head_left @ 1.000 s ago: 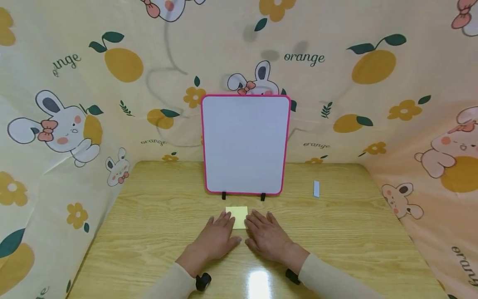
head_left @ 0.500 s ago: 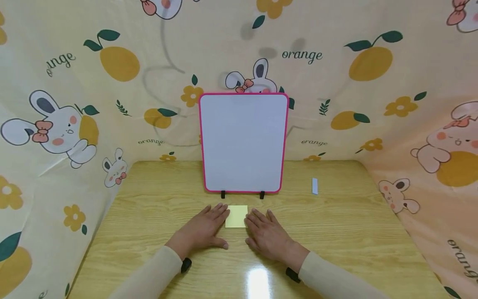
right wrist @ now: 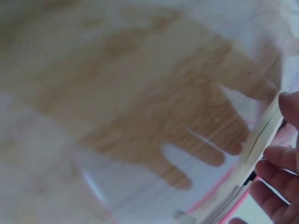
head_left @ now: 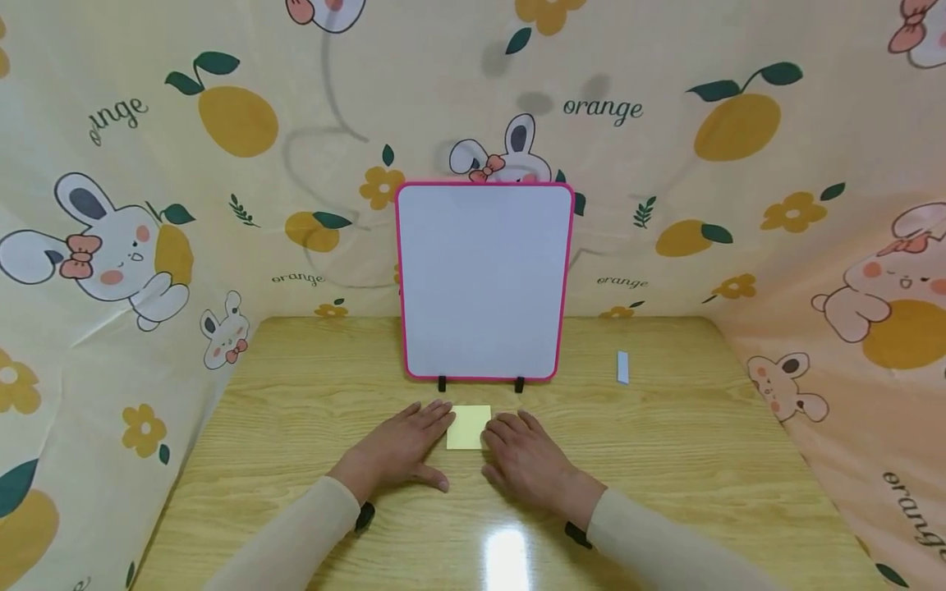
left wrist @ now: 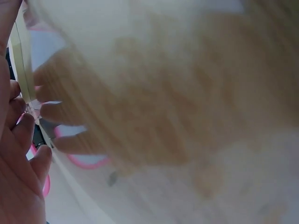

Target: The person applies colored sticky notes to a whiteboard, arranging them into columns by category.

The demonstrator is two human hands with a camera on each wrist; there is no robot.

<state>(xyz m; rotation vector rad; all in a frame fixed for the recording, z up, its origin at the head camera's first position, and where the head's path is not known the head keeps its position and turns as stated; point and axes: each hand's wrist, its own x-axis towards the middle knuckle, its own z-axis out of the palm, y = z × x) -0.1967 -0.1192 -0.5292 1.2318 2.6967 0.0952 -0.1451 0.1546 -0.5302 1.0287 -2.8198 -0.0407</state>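
Observation:
In the head view a yellow sticky note pad (head_left: 467, 428) lies flat on the table, between the two hands. My left hand (head_left: 395, 451) rests palm down with its fingertips at the pad's left edge and its thumb spread apart. Against the right edge are the slightly bent fingertips of my right hand (head_left: 534, 461); its thumb is off the pad. The left wrist view shows the pad's side (left wrist: 22, 65) edge-on near the left fingers (left wrist: 23, 130). Likewise, the pad (right wrist: 261, 133) appears as a thin block beside the right fingers (right wrist: 275, 182) in the right wrist view.
Behind the pad stands a whiteboard (head_left: 484, 283) with a pink frame on black feet (head_left: 442, 383). A small white strip (head_left: 623, 368) lies on the wooden table (head_left: 665, 460) to the right. Printed cloth (head_left: 325, 107) encloses the back and sides. The glossy tabletop reflects the hands.
My left hand has slid left off the pad's corner to its left edge, uncovering the pad. The right fingers have bent a little more at the right edge. The pad stays in place.

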